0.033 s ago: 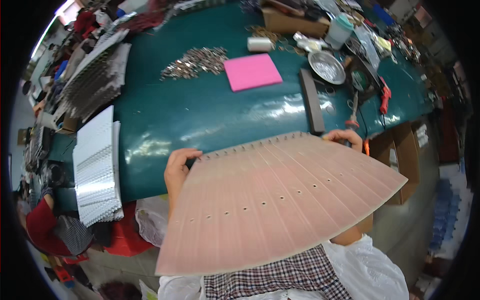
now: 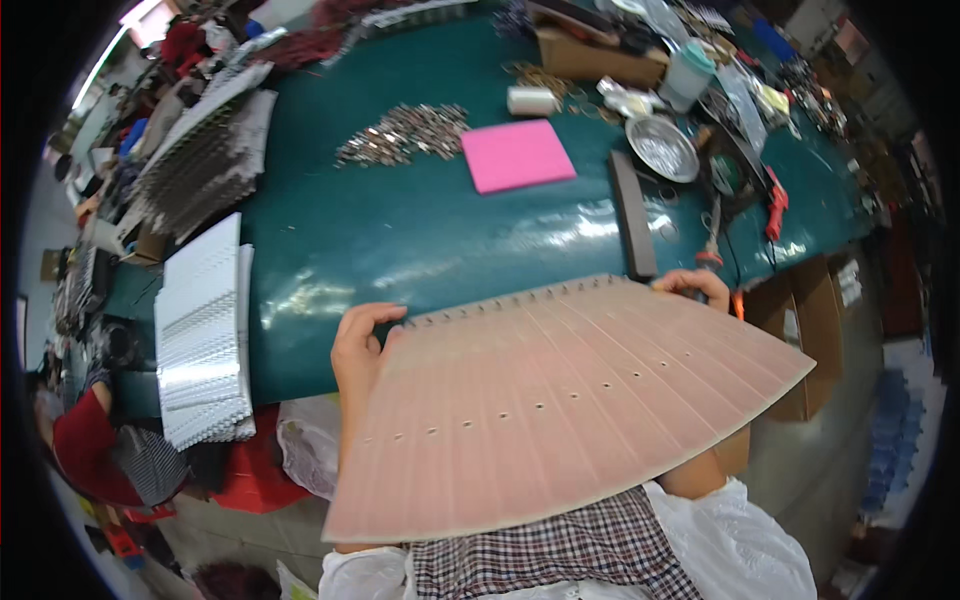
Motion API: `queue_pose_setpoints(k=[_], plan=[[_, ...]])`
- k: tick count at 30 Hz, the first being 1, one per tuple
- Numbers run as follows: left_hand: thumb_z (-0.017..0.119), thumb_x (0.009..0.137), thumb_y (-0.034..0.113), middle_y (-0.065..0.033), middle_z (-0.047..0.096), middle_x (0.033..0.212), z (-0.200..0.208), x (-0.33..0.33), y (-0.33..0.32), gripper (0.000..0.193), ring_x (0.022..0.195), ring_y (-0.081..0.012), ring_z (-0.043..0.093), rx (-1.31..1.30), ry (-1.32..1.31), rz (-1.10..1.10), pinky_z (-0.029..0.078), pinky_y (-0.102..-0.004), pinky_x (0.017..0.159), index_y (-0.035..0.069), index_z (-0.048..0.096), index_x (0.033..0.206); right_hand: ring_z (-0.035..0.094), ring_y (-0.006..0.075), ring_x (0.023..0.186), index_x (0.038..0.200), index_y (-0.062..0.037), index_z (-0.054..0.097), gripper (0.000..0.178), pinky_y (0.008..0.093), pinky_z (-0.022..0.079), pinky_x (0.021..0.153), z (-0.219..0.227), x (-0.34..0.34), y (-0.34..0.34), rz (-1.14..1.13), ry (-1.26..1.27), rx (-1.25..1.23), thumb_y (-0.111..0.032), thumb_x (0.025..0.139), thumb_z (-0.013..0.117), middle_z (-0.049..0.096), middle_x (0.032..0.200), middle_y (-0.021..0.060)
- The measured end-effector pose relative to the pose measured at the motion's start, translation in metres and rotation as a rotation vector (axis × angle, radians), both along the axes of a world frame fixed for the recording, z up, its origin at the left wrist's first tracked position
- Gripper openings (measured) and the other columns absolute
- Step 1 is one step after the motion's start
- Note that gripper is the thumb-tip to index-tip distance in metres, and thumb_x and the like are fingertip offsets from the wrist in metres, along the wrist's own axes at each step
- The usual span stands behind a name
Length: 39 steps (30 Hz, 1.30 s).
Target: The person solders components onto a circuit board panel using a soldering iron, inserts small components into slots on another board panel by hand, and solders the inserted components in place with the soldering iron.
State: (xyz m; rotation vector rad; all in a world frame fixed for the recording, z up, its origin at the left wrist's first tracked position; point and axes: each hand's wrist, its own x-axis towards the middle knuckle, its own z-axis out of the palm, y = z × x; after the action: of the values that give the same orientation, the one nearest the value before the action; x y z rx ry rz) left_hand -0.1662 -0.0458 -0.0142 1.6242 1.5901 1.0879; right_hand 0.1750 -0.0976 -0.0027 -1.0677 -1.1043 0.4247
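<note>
A pale pink, fan-shaped panel (image 2: 570, 440) with narrow ribs is held up in front of my body, its wide curved edge toward me. A row of small holes runs across its middle, and small dark studs or pegs line its short far edge. My left hand (image 2: 362, 345) grips the far left corner, fingertips over the edge. My right hand (image 2: 700, 287) has its fingers curled round the far right corner. Parts of both hands are hidden behind the panel.
On the green table (image 2: 350, 230) lie a heap of small metal pieces (image 2: 405, 133), a pink pad (image 2: 518, 156), a dark bar (image 2: 633, 215), and a metal bowl (image 2: 661, 148). Silvery sheets (image 2: 205, 335) are stacked left. A red-handled tool (image 2: 776, 205) lies right, above a cardboard box (image 2: 800, 330).
The table and its things sit slightly lower and farther right in the picture. The panel's tilt differs a little; both hands keep their hold on it.
</note>
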Motion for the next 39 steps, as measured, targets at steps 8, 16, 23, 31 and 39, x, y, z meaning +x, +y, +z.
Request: queue_pose_setpoints(k=[8,16,23,31,39], plan=[[0.084,0.077,0.036,0.0041,0.049,0.071,0.169,-0.029,-0.044,0.048,0.060,-0.0043,0.035,0.083,-0.409,-0.310,0.025,-0.0231,0.055,-0.002,0.073,0.104,0.056,0.0157,0.083,0.121,-0.0039,0.046,0.037,0.0280,0.049,0.080,-0.008,0.002,-0.007,0.062,0.058,0.090,-0.002,0.090,0.066,0.058,0.097,0.0140],[0.091,0.066,0.048,-0.0038,0.061,0.063,0.230,-0.022,-0.063,0.059,0.048,-0.0144,0.055,0.233,0.262,-0.834,0.041,-0.0267,0.047,0.005,0.076,0.104,0.057,0.0146,0.082,0.120,-0.0046,0.044,0.042,0.0257,0.050,0.076,0.065,-0.047,0.021,0.110,-0.072,0.246,-0.002,0.088,0.071,0.057,0.100,0.0152],[0.081,0.068,0.014,-0.0089,0.061,0.067,0.217,-0.045,-0.074,0.033,0.056,-0.0253,0.061,0.428,0.451,-0.374,0.049,-0.0372,0.052,0.007,0.076,0.100,0.068,0.0214,0.092,0.126,-0.0014,0.047,0.049,0.0276,0.056,0.073,0.107,-0.071,0.071,0.183,-0.291,0.344,-0.005,0.087,0.076,0.063,0.115,0.0199],[0.065,0.098,0.024,-0.0007,0.064,0.076,0.163,-0.108,0.067,0.029,0.062,-0.0085,0.052,0.482,-0.728,0.451,0.040,-0.0271,0.058,-0.002,0.068,0.085,0.069,0.0142,0.085,0.123,-0.0038,0.047,0.045,0.0226,0.054,0.068,0.109,-0.068,0.075,0.079,-0.400,0.297,0.005,0.087,0.071,0.059,0.135,0.0273],[0.067,0.098,0.031,-0.0054,0.063,0.074,0.159,-0.168,0.269,0.030,0.042,-0.0053,0.033,0.473,-0.621,0.435,0.022,-0.0245,0.038,0.006,0.059,0.085,0.061,0.0065,0.074,0.121,-0.0034,0.051,0.036,0.0197,0.048,0.066,0.085,-0.014,0.045,-0.094,-0.353,0.052,0.004,0.089,0.066,0.063,0.131,0.0217]])
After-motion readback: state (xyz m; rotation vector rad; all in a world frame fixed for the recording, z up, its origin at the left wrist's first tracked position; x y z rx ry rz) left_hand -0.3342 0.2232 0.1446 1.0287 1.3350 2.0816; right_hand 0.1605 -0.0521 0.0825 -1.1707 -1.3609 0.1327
